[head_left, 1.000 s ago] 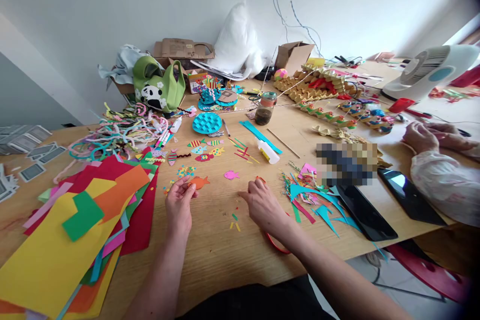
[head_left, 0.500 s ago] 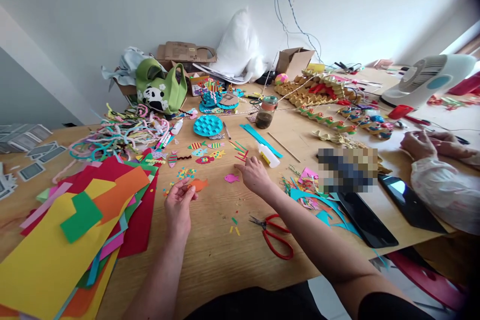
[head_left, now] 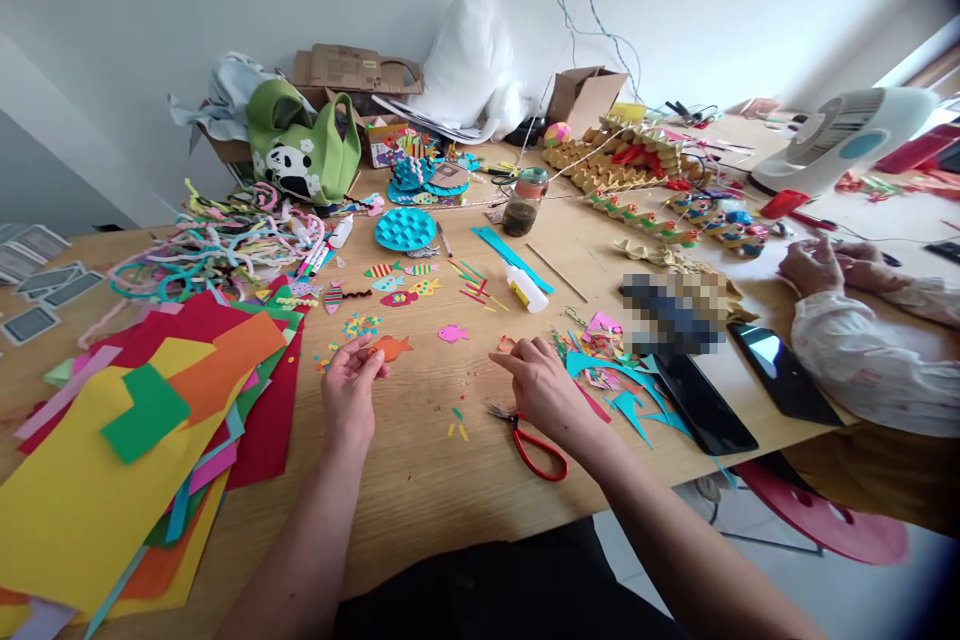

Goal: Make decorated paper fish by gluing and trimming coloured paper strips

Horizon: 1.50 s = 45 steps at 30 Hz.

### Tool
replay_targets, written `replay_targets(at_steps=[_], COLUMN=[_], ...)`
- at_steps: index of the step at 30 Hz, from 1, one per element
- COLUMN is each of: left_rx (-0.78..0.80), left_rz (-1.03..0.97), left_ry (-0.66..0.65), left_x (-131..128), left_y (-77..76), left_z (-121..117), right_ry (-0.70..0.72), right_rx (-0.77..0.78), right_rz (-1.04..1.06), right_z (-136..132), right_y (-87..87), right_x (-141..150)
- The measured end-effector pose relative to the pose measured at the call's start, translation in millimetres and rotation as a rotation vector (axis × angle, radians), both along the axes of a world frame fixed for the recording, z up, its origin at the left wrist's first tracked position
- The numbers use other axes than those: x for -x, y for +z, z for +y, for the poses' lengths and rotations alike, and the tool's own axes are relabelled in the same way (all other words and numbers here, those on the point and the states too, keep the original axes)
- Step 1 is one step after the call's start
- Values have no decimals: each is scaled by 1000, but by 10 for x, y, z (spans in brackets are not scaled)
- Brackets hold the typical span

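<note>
My left hand (head_left: pixel 349 390) pinches the tail end of an orange paper fish (head_left: pixel 391 348) that lies flat on the wooden table (head_left: pixel 420 480). My right hand (head_left: pixel 544 385) rests on the table with its fingers curled together, fingertips beside a small orange scrap (head_left: pixel 506 343); whether they hold anything is hidden. Red-handled scissors (head_left: pixel 534 448) lie just in front of that hand. A small pink paper fish (head_left: pixel 452 332) sits between my two hands, a little further back.
Coloured paper sheets (head_left: pixel 150 420) pile up at the left, pipe cleaners (head_left: pixel 217 245) behind them. A glue bottle (head_left: pixel 525 288), a jar (head_left: pixel 523 205) and paper offcuts (head_left: pixel 615 380) lie right of centre. Two dark tablets (head_left: pixel 705 400) and another person's hands (head_left: pixel 825 270) are at the right.
My right hand reached forward off the scissors toward the thin paper strips, then drew back to the table near the scissors. My left hand has kept its hold on the orange fish.
</note>
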<state>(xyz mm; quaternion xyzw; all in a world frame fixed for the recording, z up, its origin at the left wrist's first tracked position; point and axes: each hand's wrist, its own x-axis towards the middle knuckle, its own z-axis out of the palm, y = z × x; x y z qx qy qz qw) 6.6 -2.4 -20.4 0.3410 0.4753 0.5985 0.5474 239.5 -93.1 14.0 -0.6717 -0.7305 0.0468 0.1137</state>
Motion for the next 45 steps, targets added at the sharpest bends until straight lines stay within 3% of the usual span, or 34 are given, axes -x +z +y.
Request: replay_targets(at_steps=[4,9,15,23,34,41,45], left_rx=[-2,0,-5,-5,15,15,17], left_rz=[9,8,22,16,15,42,36], left_ry=[-3,-24,-22,-23,0,3,7], left_x=[-5,-20,-28,-16,-18,-17,6], left_y=[-15,-31,-33,-26,-3,-9,-13], left_z=[2,-8,-11,-9,3,3,12], right_ry=[-21,-61,-68,-134,-59,-47,-66], right_rx=[-121,-169,-123,-90,15,-23,-78], right_rz=[195,212,114,-12,-75,-64,-19], right_z=[-141,-239,-137,-59,145,398,361], right_y=[-36,-99,-89,-125,-220,-206,-142], right_x=[-166,-260,-239,-444,-439,-442,-538])
